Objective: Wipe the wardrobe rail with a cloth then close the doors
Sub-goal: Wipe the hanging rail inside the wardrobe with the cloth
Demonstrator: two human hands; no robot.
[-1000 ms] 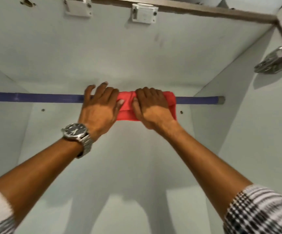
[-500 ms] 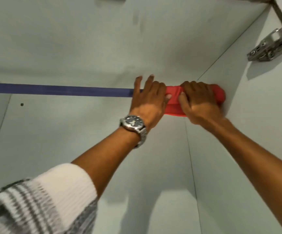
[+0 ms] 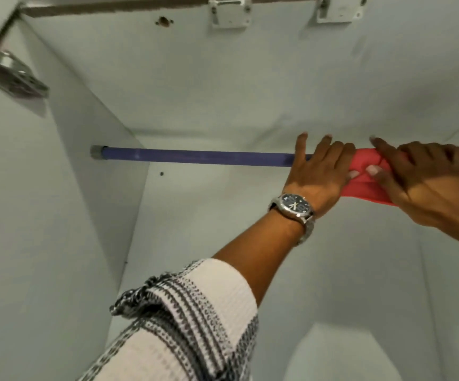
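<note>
A purple wardrobe rail (image 3: 195, 156) runs across the white wardrobe interior, its grey left end cap set into the left wall. A red cloth (image 3: 365, 178) is wrapped over the rail at the right. My left hand (image 3: 319, 174), with a metal watch on the wrist, presses on the cloth's left part, fingers curled over the rail. My right hand (image 3: 421, 182) grips the cloth's right part at the frame's right edge. The rail under the cloth and to its right is hidden.
A metal door hinge (image 3: 11, 75) sits on the left side wall near the top. Two white fittings (image 3: 229, 12) are fixed to the wardrobe ceiling near its front edge, beside a small hole (image 3: 163, 22). The wardrobe doors are out of view.
The view has swung left, showing the rail's left end instead of the right wall. Both hands with the cloth have come away from the rail's right end, leftward along it.
</note>
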